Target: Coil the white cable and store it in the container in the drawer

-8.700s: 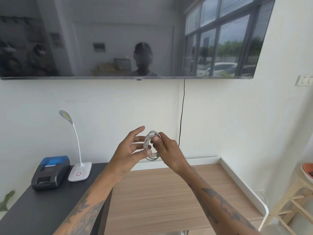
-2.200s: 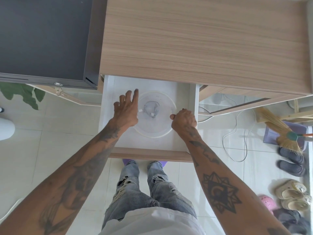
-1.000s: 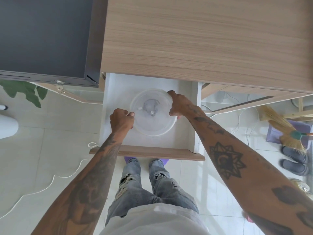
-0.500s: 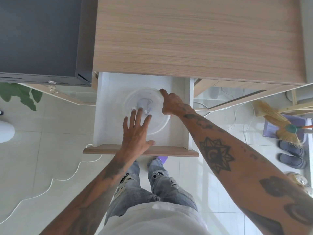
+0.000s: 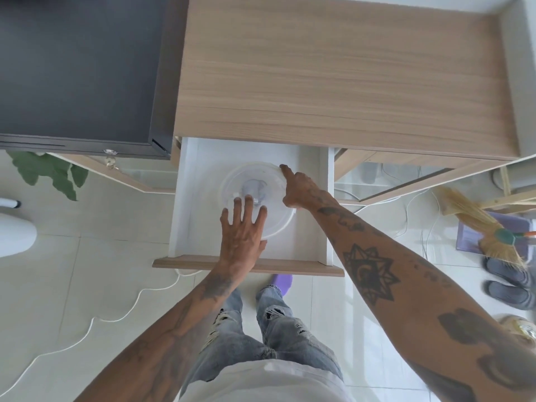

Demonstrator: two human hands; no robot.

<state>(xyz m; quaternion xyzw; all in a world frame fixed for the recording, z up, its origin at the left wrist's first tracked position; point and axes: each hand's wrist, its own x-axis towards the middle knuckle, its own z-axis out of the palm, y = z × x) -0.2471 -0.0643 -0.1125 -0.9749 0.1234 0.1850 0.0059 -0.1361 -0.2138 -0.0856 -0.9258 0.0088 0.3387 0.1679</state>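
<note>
A second ago both hands gripped the rim of the round clear container [image 5: 271, 227] from either side; half a second ago the left hand [image 5: 240, 236] had let go and come over the top, and now it lies flat there, fingers spread and pointing away from the person, palm over the near edge of the lid. That shift from gripping to pressing suggests the lid is being seated, so the storing step looks nearly finished. The right hand [image 5: 298, 190] has loosened too: it rests against the far right rim with the index finger extended along the edge and the other fingers curled, holding nothing that can be made out. The white cable [image 5: 253, 187] shows only as a pale grey blur through the translucent lid, near the middle of the container, so it appears to be coiled inside, though the lid hides its exact shape. The container sits on the white floor of the open drawer [image 5: 307, 245], which is pulled out from under the wooden counter [image 5: 333, 76]. Both forearms reach down and forward, the left nearly straight, the right angled in from the side. What remains, judging by this, is pressing the lid home and pushing the drawer shut.
</note>
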